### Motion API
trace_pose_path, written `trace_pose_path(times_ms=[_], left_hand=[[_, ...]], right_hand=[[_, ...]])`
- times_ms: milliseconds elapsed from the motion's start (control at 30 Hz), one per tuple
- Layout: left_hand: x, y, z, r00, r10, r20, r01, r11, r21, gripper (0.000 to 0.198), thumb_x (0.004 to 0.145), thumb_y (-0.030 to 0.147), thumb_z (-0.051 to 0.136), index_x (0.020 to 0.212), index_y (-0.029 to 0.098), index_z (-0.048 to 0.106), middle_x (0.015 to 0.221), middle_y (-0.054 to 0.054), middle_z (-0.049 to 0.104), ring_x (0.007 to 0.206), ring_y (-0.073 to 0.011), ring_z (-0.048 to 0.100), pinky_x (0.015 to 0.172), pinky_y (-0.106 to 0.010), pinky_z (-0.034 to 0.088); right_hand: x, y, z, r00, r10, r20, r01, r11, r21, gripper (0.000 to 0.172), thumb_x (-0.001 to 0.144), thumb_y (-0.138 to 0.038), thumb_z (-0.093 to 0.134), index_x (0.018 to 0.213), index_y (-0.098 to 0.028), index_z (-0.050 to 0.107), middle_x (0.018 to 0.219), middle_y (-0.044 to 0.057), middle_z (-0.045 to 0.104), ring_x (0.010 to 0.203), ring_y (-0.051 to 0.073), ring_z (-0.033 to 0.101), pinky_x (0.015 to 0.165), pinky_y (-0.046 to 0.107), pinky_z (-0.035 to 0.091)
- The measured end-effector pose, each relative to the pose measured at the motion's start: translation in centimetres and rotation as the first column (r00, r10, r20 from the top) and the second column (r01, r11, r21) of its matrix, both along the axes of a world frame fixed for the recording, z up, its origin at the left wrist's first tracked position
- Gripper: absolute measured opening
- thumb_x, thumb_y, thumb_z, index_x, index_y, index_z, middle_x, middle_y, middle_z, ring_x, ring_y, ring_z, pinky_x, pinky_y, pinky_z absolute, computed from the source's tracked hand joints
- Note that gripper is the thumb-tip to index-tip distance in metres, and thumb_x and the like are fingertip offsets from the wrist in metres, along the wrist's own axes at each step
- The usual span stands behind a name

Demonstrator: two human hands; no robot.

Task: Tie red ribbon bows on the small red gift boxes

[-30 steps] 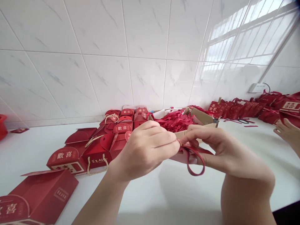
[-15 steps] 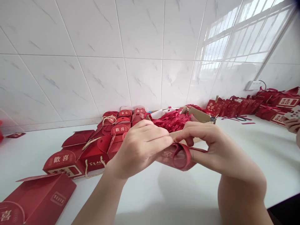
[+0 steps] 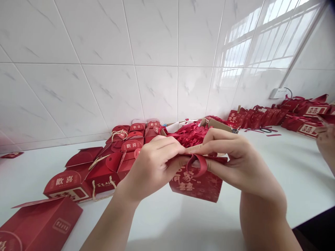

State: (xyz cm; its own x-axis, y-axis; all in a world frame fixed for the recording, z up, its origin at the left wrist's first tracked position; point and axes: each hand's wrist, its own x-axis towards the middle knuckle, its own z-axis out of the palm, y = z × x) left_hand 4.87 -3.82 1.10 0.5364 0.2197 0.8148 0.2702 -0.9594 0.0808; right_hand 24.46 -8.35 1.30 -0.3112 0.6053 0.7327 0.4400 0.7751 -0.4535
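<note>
Between my two hands, above the white table, is a small red gift box [image 3: 196,190] with pale Chinese characters on its front. A red ribbon [image 3: 202,169] curls in a loop at its top edge. My left hand [image 3: 154,167] pinches the top left part of the box beside the loop. On the other side, my right hand [image 3: 238,164] grips the top edge and the ribbon between thumb and fingers. The fingertips of both hands nearly meet there and partly hide the top.
Red candy boxes [image 3: 104,170], some with rope handles, crowd the left. Behind my hands lies a carton [image 3: 218,126] heaped with red ribbons [image 3: 192,134]. More red boxes [image 3: 306,129] and scissors [image 3: 265,130] are at the right, near another person's hand [image 3: 327,139].
The box has tipped so its printed front now faces me more. My right fingers have moved closer to my left ones at the top, and the ribbon loop has shifted slightly left and up.
</note>
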Motion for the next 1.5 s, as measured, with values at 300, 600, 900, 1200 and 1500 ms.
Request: trace_pose_path(times_ms=[300, 600, 900, 1200, 1500], left_hand=[[0.1, 0.0, 0.1, 0.998, 0.026, 0.049, -0.018, 0.988, -0.151, 0.014, 0.086, 0.012, 0.056, 0.090, 0.018, 0.068, 0.077, -0.001, 0.062, 0.070, -0.0111, 0.057, 0.068, -0.026, 0.048], [0.0, -0.2, 0.2, 0.988, 0.151, -0.036, -0.155, 0.971, -0.180, 0.011, 0.084, 0.011, 0.056, 0.081, 0.020, 0.062, 0.081, 0.003, 0.063, 0.076, -0.0131, 0.057, 0.080, -0.034, 0.036], [0.0, -0.5, 0.3, 0.980, 0.198, -0.028, -0.200, 0.964, -0.177, 0.015, 0.084, 0.010, 0.055, 0.077, 0.020, 0.063, 0.079, 0.001, 0.064, 0.079, -0.0162, 0.060, 0.074, -0.035, 0.032], [0.1, -0.5, 0.4, 0.990, 0.137, -0.041, -0.143, 0.941, -0.307, 0.015, 0.089, 0.023, 0.056, 0.077, 0.019, 0.063, 0.076, 0.000, 0.060, 0.068, -0.0120, 0.054, 0.067, -0.028, 0.041], [0.5, -0.8, 0.4, 0.989, 0.132, -0.067, -0.148, 0.911, -0.386, 0.007, 0.086, 0.022, 0.060, 0.086, 0.019, 0.066, 0.082, -0.002, 0.062, 0.073, -0.0149, 0.058, 0.066, -0.028, 0.046]], right_hand=[[-1.2, 0.5, 0.1, 0.998, -0.068, -0.011, 0.069, 0.997, 0.032, 0.009, 0.076, -0.011, 0.065, 0.074, -0.019, 0.062, 0.070, 0.000, 0.048, 0.063, 0.011, 0.046, 0.050, 0.023, 0.038], [-1.5, 1.4, -0.3, 0.998, -0.030, -0.057, 0.039, 0.986, 0.160, 0.012, 0.076, -0.008, 0.061, 0.074, -0.019, 0.063, 0.071, 0.001, 0.052, 0.062, 0.011, 0.048, 0.050, 0.025, 0.040], [-1.6, 2.1, -0.7, 0.998, -0.011, -0.063, 0.025, 0.972, 0.232, 0.008, 0.081, -0.015, 0.062, 0.077, -0.021, 0.066, 0.072, 0.001, 0.055, 0.062, 0.012, 0.051, 0.052, 0.027, 0.045], [-0.7, 2.2, -0.2, 0.992, 0.068, -0.108, -0.077, 0.993, -0.086, 0.013, 0.077, -0.030, 0.071, 0.072, -0.020, 0.065, 0.083, 0.004, 0.061, 0.079, 0.017, 0.058, 0.064, 0.028, 0.051], [-1.1, 1.4, 0.2, 0.962, 0.025, -0.272, -0.103, 0.955, -0.278, 0.012, 0.085, -0.028, 0.062, 0.081, -0.019, 0.068, 0.082, 0.004, 0.066, 0.084, 0.018, 0.062, 0.070, 0.029, 0.053]])
